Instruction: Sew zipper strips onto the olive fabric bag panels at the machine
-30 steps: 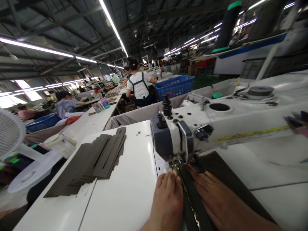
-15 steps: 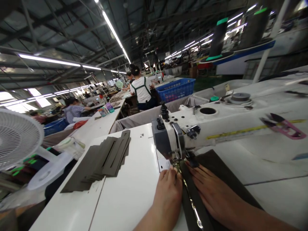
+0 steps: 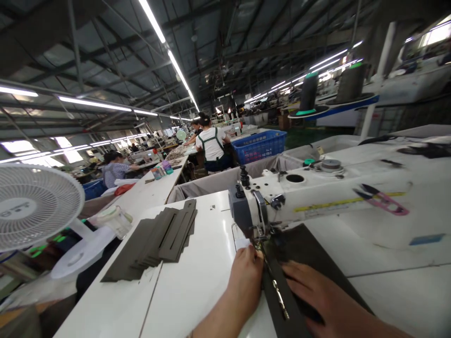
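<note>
A sewing machine [image 3: 260,206] has dark grey-brown fabric [image 3: 303,249] under its presser foot. A zipper [image 3: 278,293] with shiny gold-coloured teeth runs along the fabric from the needle area toward me. My left hand [image 3: 246,277] is closed, its fingertips pinching the zipper's left edge just in front of the presser foot. On the right side of the zipper, my right hand [image 3: 313,286] rests on the fabric with fingers stretched out. Its thumb is hard to make out.
A fanned stack of dark fabric pieces [image 3: 155,241] lies on the white table [image 3: 190,291]. Pink thread snips [image 3: 384,199] rest on the machine. A white fan [image 3: 38,206] stands at left, a blue basket [image 3: 259,144] beyond. Several people sit farther off.
My right hand has slid back toward me, away from the presser foot, and its fingers have lifted apart somewhat. The left hand stays by the foot. The zipper's visible end lies nearer the foot.
</note>
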Motion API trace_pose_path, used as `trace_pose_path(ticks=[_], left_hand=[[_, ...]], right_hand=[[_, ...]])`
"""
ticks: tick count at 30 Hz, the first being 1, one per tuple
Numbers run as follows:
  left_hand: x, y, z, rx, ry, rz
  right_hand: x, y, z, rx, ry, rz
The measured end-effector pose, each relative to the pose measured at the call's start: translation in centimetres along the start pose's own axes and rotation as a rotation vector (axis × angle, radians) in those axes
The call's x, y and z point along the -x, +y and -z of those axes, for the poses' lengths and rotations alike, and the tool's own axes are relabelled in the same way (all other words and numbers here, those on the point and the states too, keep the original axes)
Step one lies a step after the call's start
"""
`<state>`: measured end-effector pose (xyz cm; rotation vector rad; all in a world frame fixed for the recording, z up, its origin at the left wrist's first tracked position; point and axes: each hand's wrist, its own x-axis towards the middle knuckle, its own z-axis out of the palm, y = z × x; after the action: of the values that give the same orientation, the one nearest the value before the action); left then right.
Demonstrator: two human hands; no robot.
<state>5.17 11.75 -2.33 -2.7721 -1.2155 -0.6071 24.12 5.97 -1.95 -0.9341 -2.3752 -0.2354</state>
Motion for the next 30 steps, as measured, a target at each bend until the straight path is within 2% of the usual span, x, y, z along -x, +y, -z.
trace_pose_path(ticks=[2,4,7,9,13,19,22,25,30], left_hand=[[0.1,0.0,0.3,-0.001,-0.011,0.002],[0.3,0.0,0.8,0.011,-0.022,-0.013],[1.4,0.3,1.5,0.035,-0.022,-0.050],[2.4,0.8,1.7,0.038,0.000,-0.063],[4.3,2.2,1.3,0.011,0.058,-0.107],[4.5,2.8,0.7,-0.009,0.102,-0.136],[4.1,2.6,0.6,-0.009,0.148,-0.154],[3.7,2.3,0.3,0.002,0.202,-0.179],[2.9,1.5,-0.2,-0.017,0.216,-0.190]], right_hand=[[0.6,-1.5,0.7,0.045,0.034,0.118],[1.2,-2.8,0.3,0.128,0.100,0.188],[1.8,-4.1,-1.4,0.185,0.249,0.092],[2.0,-4.6,-2.3,0.170,0.291,0.023],[2.1,-5.0,-2.5,0.130,0.285,0.101],[2.4,-5.0,-2.9,0.095,0.359,0.056],[2.5,-4.9,-3.3,0.096,0.366,0.029],[2.4,-4.4,-3.1,0.106,0.275,0.037],[1.9,-3.0,-2.7,0.099,0.158,0.089]])
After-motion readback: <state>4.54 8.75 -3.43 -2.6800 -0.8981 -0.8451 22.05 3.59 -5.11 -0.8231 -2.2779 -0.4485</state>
